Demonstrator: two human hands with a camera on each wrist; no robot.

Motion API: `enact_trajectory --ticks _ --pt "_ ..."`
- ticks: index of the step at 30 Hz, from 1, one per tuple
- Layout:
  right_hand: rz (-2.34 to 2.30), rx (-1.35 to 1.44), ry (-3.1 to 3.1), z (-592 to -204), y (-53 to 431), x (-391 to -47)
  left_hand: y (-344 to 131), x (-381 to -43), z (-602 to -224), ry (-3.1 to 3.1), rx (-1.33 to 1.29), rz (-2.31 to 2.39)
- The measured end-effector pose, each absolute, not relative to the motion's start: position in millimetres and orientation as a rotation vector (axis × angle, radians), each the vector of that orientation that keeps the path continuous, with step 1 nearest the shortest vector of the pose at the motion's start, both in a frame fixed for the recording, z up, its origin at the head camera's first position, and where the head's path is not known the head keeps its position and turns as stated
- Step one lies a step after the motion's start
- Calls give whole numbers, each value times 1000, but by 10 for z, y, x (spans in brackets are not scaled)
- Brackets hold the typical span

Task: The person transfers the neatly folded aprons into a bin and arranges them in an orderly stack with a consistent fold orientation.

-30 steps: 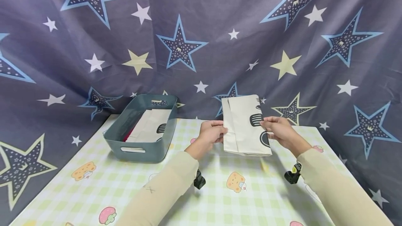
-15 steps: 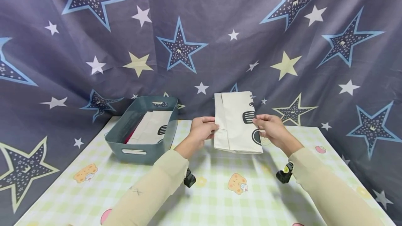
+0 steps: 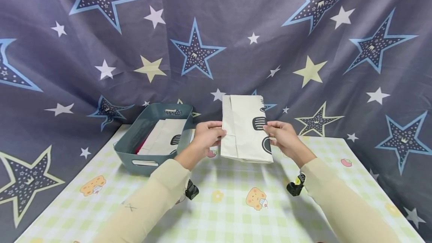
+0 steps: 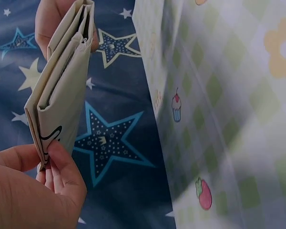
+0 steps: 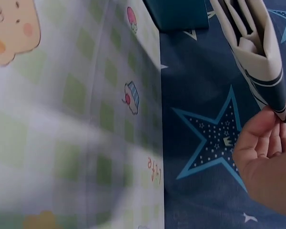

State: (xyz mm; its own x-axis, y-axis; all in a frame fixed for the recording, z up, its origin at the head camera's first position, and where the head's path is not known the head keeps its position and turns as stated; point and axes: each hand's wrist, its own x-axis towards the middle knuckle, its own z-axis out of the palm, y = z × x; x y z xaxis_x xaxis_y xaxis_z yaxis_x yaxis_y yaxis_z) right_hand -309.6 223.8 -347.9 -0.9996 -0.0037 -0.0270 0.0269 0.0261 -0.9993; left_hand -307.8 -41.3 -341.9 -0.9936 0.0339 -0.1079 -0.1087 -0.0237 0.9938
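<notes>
A folded cream cloth (image 3: pixel 245 130) with dark printed shapes is held up above the table, its broad face toward the head camera. My left hand (image 3: pixel 204 138) pinches its left edge between thumb and fingers. On the opposite edge, my right hand (image 3: pixel 283 138) pinches it the same way. The left wrist view shows the stacked layers of the folded cloth (image 4: pixel 62 76) from the side, with the left hand (image 4: pixel 43 183) at its lower end. In the right wrist view, the right hand (image 5: pixel 269 152) grips a corner of the cloth (image 5: pixel 257 62).
Left of the hands stands a grey-blue plastic basket (image 3: pixel 128 158) with handle slots. Inside lie a similar folded cream cloth (image 3: pixel 163 136) and something red (image 3: pixel 139 147). A checked cloth covers the table (image 3: pixel 229 213). A star-patterned curtain (image 3: pixel 216 29) hangs behind.
Both hands have carried the folded cloth leftward and slightly up, closer to the basket. The grip on each edge looks the same. The basket stays in place.
</notes>
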Motion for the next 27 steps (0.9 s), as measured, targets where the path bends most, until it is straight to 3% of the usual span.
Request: enact_trajectory --ticks 27 --pt "-2304 -65 2072 -3419 1443 -3204 -1247 -3130 -3269 2323 25 2054"
